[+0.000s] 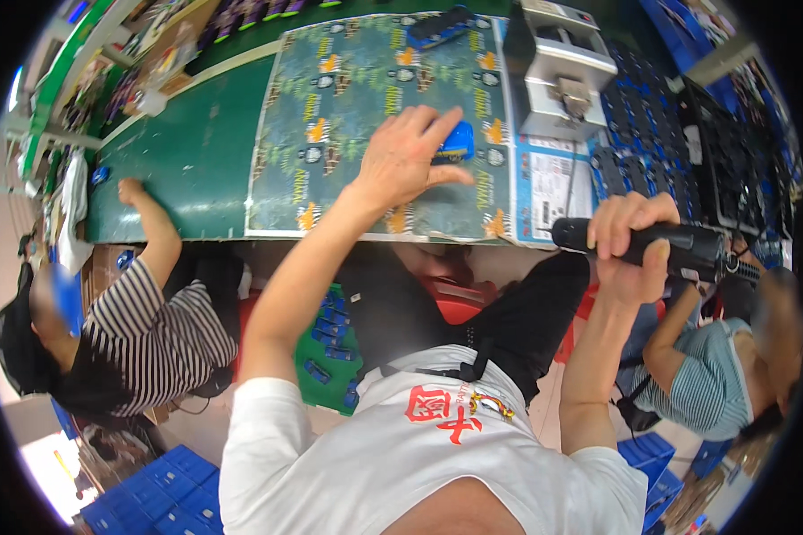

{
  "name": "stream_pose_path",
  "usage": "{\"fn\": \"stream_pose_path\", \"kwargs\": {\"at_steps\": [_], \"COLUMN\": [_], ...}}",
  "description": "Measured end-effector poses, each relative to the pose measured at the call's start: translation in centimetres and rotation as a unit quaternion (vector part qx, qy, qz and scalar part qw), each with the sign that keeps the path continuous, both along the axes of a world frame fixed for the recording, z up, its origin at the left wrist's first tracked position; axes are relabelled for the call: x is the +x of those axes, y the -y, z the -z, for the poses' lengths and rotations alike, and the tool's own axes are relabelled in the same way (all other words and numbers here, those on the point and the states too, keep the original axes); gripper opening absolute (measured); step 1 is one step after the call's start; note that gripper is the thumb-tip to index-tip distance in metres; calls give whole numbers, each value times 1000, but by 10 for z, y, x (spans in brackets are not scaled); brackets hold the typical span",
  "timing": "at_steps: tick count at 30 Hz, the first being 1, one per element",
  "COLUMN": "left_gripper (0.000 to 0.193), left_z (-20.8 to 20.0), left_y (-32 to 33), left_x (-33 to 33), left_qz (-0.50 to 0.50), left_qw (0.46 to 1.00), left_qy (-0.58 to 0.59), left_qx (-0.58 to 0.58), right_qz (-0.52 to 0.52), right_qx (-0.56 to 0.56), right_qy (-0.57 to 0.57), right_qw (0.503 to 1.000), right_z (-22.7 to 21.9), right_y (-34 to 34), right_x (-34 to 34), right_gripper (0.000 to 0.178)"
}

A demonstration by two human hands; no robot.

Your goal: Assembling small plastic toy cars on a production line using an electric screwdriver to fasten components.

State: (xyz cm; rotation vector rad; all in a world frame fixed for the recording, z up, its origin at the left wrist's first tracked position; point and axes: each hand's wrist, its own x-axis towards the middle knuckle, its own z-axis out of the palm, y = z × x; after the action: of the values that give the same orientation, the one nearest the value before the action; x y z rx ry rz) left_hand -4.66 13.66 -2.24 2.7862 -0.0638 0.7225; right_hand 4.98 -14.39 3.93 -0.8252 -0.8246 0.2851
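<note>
My left hand (403,159) is over the patterned sheet on the bench, its fingers and thumb curved around a small blue plastic part (456,143). The hand hides much of that part, and its fingertips are slightly blurred. Off to the right, near the bench's front edge, my right hand (632,234) is wrapped around a black electric screwdriver (691,248). The tool lies roughly level, with a coiled cord sleeve at its right end. Farther back on the sheet rests a blue and black part (441,28).
A grey metal box-shaped device (564,85) stands right of the patterned sheet (357,98). Beyond it, several blue-black parts (638,134) lie in rows. Below the bench, left of my legs, a green tray (323,392) holds blue parts. Co-workers sit on both sides, one forearm (158,236) reaching the bench.
</note>
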Motion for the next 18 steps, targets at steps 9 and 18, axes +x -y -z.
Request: {"fn": "stream_pose_path", "kwargs": {"at_steps": [9, 18], "left_gripper": [105, 36], "left_z": [-11, 38], "left_y": [-121, 71], "left_x": [-128, -9], "left_qz": [-180, -23], "left_qw": [965, 969], "left_qy": [-79, 105], "left_qx": [174, -224], "right_qz": [-15, -1], "right_qx": [-12, -15], "right_qy": [-25, -53], "right_qw": [1000, 998], "right_z": [15, 16], "right_y": [6, 18], "right_x": [5, -6], "right_gripper": [36, 38]}}
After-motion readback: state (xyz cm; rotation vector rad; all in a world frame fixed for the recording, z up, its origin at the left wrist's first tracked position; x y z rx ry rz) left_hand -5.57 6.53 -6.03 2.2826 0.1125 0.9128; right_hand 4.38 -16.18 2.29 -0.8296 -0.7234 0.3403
